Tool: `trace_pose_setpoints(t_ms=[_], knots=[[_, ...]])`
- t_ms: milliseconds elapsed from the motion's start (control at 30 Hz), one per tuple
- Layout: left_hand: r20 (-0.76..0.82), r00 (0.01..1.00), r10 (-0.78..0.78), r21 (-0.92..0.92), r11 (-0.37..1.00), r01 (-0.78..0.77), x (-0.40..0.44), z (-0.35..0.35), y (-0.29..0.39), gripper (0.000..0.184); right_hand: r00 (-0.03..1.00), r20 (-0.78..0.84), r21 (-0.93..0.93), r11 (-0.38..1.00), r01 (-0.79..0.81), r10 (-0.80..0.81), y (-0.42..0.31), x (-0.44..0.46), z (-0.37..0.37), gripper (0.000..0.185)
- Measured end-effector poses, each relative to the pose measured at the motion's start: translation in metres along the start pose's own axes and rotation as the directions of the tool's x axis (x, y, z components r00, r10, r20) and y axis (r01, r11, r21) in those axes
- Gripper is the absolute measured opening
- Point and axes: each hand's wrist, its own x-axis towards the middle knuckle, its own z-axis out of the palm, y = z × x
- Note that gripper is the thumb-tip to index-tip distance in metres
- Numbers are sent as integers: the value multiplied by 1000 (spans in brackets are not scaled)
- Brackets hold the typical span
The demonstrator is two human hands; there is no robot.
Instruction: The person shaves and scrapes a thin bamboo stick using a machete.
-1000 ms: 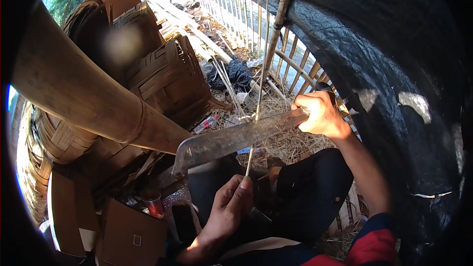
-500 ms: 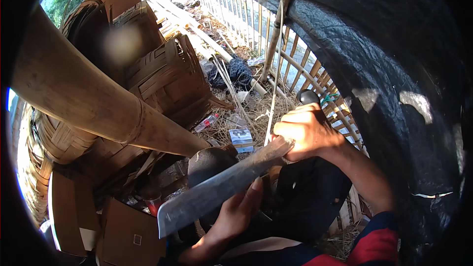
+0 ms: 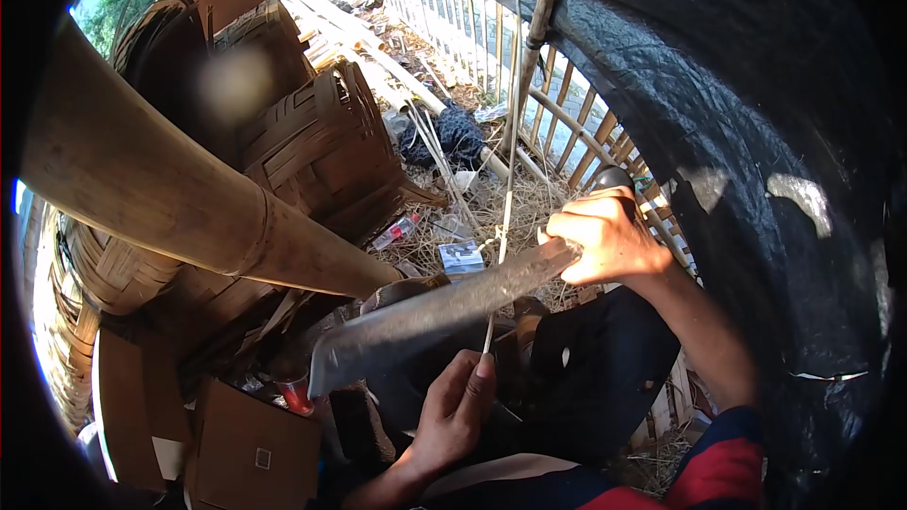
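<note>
My right hand (image 3: pixel 605 238) is wrapped round the dark handle of a machete (image 3: pixel 425 316). Its long, broad blade slants down to the left across my lap, slightly blurred. My left hand (image 3: pixel 455 406), below the blade, pinches the lower end of a thin bamboo strip (image 3: pixel 511 146) between thumb and fingers. From there the strip runs up behind the blade, past a small knot-like bump, and out at the top of the view. Whether the blade touches the strip, I cannot tell.
A thick bamboo pole (image 3: pixel 217 203) crosses on the left, before woven bamboo baskets (image 3: pixel 316 146). Cardboard boxes (image 3: pixel 255 449) and a red cup (image 3: pixel 296 395) are lower left. Black sheeting (image 3: pixel 784 255) hangs right. Shavings, a plastic bottle (image 3: pixel 397 231) and a small packet (image 3: pixel 460 257) litter the ground ahead.
The machete and my right hand have moved slightly right, and the blade's tip has risen. The strip has shifted left, and its lower end now shows at my left hand.
</note>
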Motion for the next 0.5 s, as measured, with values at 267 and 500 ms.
trace_pose_setpoints(t_ms=[267, 500], knots=[[-31, 998, 57, 85, 995, -54, -11, 2, -7, 26, 954, -163, 97, 966, -240, 253, 36, -1, 8, 10], [-57, 996, 64, 206, 977, -51, -7, 0, -19, 22, 996, 71, -65, 996, 60, -55, -13, 5, -2, 18]])
